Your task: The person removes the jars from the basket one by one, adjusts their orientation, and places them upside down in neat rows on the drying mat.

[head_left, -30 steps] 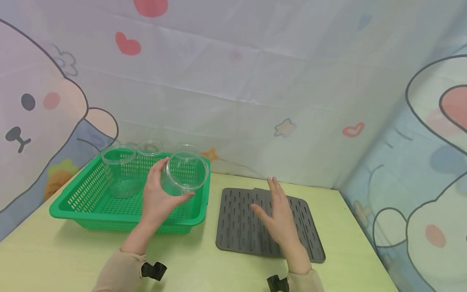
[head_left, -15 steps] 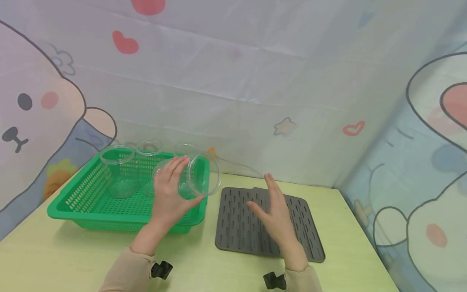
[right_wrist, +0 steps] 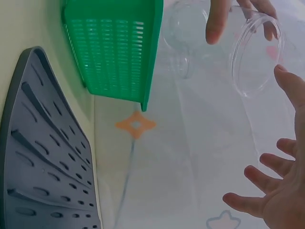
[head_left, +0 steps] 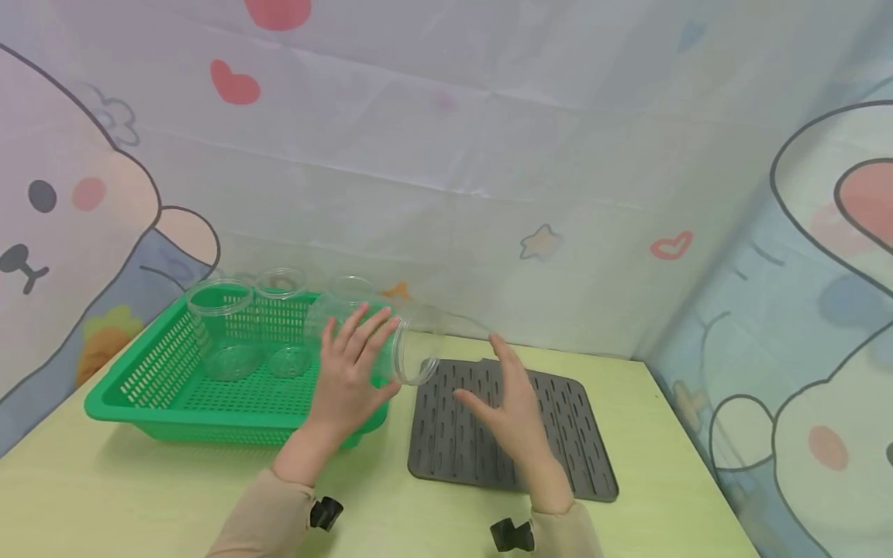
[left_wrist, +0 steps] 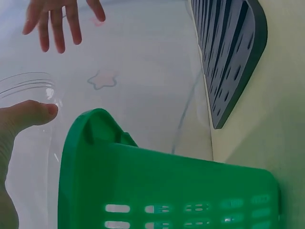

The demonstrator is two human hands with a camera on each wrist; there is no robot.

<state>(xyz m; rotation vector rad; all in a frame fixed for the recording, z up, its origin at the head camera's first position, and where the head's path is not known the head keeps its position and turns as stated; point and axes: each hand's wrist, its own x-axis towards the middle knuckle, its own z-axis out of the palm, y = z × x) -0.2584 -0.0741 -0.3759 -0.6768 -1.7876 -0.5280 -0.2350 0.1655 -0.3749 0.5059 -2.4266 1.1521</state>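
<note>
A clear plastic jar (head_left: 418, 353) lies tipped on its side in the air, its rimmed mouth toward the right. My left hand (head_left: 352, 380) grips it round the side, thumb below and fingers over the top. My right hand (head_left: 516, 411) hovers over the grey mat with fingers spread and holds nothing; the jar's mouth is a short way to its left. In the right wrist view the jar's rim (right_wrist: 257, 55) is near the right thumb (right_wrist: 289, 83), apart from it or just touching, I cannot tell which. The left thumb (left_wrist: 35, 113) lies against the jar in the left wrist view.
A green slotted basket (head_left: 237, 426) stands on the table's left, with several clear jars such as an upright jar (head_left: 223, 333) in it. A grey ridged mat (head_left: 453, 434) lies on the pale green table (head_left: 663, 449) at the right. A printed cloth (head_left: 418, 116) hangs behind.
My left hand has carried the jar rightward from above the basket, turning its mouth from facing me toward the right. My right hand has shifted slightly left.
</note>
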